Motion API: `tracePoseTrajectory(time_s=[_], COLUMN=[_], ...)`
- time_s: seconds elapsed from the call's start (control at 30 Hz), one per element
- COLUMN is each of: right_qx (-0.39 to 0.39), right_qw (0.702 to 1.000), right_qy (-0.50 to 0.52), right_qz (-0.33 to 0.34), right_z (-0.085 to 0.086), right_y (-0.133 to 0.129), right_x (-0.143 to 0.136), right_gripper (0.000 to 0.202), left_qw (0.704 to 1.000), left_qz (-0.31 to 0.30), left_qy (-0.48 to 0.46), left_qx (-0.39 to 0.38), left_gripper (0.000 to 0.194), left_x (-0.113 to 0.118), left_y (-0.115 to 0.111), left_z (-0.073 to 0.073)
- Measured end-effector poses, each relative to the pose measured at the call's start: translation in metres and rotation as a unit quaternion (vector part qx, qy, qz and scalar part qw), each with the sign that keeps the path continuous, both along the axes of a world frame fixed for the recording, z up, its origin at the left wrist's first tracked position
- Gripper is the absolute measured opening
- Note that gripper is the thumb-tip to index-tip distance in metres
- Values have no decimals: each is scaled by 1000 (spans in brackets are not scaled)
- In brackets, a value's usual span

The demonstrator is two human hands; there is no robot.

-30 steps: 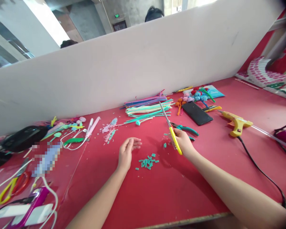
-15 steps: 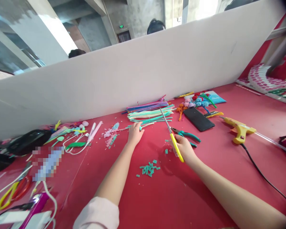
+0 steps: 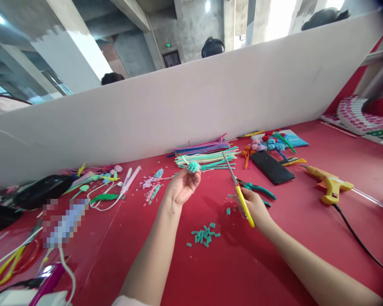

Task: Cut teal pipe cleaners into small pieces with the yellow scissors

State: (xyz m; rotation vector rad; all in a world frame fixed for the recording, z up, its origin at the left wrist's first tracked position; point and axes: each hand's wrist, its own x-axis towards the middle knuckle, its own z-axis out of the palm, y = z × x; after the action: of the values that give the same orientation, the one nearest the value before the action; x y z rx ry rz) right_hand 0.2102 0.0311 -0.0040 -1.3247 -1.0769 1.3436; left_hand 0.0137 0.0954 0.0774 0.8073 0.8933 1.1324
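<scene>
Between the thumb and fingers of my left hand point(image 3: 182, 187) is a fuzzy mint-green pom-pom flower point(image 3: 193, 167) with a pale stem, raised palm-up above the table. My right hand point(image 3: 254, 206) is closed around the yellow-handled scissors point(image 3: 244, 204), whose blades point up and away. Behind both hands lie bundled pipe cleaners point(image 3: 207, 158) in mint, cream, blue and pink. Several short green cut pieces point(image 3: 204, 236) are heaped on the red table in front. Teal-handled pliers point(image 3: 258, 190) rest just beyond my right hand, partly hidden by it.
A black phone point(image 3: 272, 166) and finished fuzzy flowers point(image 3: 264, 143) lie at the back right. Farther right is a yellow glue gun point(image 3: 330, 182) with its cord. Pink and blue fluff point(image 3: 153, 182), cables and red-yellow scissors point(image 3: 15, 261) occupy the left. A white partition point(image 3: 185, 110) closes the back.
My left hand has turned palm-up and lifted, bringing the green pom-pom flower into full sight. My right hand still holds the scissors in much the same place. The view has shifted slightly.
</scene>
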Motion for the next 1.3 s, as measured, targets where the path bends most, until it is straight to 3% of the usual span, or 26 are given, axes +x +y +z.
tracePoseTrajectory(time_s=[0.07, 0.17, 0.33, 0.87, 0.97, 1.03, 1.07, 1.1, 1.13, 1.3], right_qx=[1, 3, 5, 16, 19, 20, 20, 21, 21, 21], right_qw=[1000, 1000, 1000, 1000, 1000, 1000, 1000, 1000, 1000, 1000], right_qy=[1, -1, -4, -8, -10, -10, -11, -12, -13, -9], right_qz=[3, 3, 11, 5, 6, 10, 11, 10, 9, 3], right_z=[0, -2, -1, -8, -7, -5, -4, -3, -2, 0], right_y=[-1, -1, -3, -2, -2, -1, -1, -1, -1, 0], right_x=[-1, -2, -4, -2, -2, -2, -1, -1, -1, 0], right_gripper=[13, 16, 16, 20, 20, 19, 19, 19, 19, 13], left_qw=[976, 945, 950, 925, 953, 987, 998, 992, 962, 897], left_qz=[-71, -98, -109, -69, -57, -29, -6, 23, 43, 42], left_qy=[-186, -286, -276, -358, -290, -158, -48, 93, 248, 431], left_qx=[-90, -123, -95, -108, -68, -2, 42, 81, 109, 91], left_gripper=[14, 14, 5, 10, 6, 5, 11, 16, 21, 30], left_x=[7, 14, 20, 26, 27, 24, 21, 17, 12, -17], left_y=[-12, -26, -41, -70, -65, -52, -43, -33, -22, 23], left_z=[13, 27, 37, 50, 49, 40, 33, 23, 12, -50])
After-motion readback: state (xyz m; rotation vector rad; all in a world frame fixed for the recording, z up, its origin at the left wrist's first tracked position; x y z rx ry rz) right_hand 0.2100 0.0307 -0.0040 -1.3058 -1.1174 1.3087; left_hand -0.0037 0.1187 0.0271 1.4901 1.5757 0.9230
